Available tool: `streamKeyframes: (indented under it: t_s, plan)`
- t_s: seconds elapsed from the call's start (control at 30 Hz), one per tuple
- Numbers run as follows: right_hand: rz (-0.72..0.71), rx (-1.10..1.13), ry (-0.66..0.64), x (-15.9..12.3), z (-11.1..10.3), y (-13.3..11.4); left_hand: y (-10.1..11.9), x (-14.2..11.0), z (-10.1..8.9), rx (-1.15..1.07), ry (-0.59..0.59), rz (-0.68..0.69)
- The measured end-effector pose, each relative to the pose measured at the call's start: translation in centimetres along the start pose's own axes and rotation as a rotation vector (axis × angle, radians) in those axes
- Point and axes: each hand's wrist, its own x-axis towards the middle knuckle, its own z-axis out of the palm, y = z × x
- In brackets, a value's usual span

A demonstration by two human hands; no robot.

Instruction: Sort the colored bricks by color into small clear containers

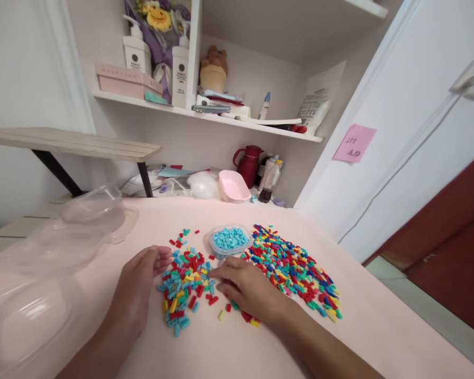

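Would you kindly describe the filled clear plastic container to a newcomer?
On the pink tabletop, find the big multicoloured heap of plastic pieces. Left of it, beyond the right hand, sits the clear plastic container, set apart by holding only light-blue pieces.

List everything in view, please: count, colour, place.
Small block pile: many, mixed, between hands
Large block pile: many, mixed, right
Blocks in clear tub: many, light blue, centre
Containers: several, clear, left
Bowl: one, pink, far edge
Jug: one, red, beside bowl
Pump bottles: two, white, shelf
Plush bear: one, brown, shelf
Box: one, pink, shelf
Note: one, pink, right wall
Stand: one, pale wood, left
Table: one, pink, below
Left hand: one, bare, small pile's left
Right hand: one, bare, small pile's right
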Motion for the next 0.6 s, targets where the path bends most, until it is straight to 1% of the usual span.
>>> streamKeyframes:
  t_s: [0.1, 0.27, 0.47, 0.6]
  plan:
    - [-0.017, 0.042, 0.021, 0.09, 0.24, 0.32, -0.14, 0.11, -0.12, 0.000, 0.001, 0.004]
    - [-0.004, 0.066, 0.056, 0.09, 0.27, 0.61, -0.34, 0.13, -0.22, 0.008, -0.005, 0.007]
    - [0.007, 0.086, 0.050, 0.38, 0.68, 0.41, -0.19, -0.03, -0.01, 0.027, -0.017, 0.003]
    - [0.027, 0.086, 0.097, 0.39, 0.58, 0.21, -0.17, 0.02, 0.02, 0.010, -0.011, -0.006]
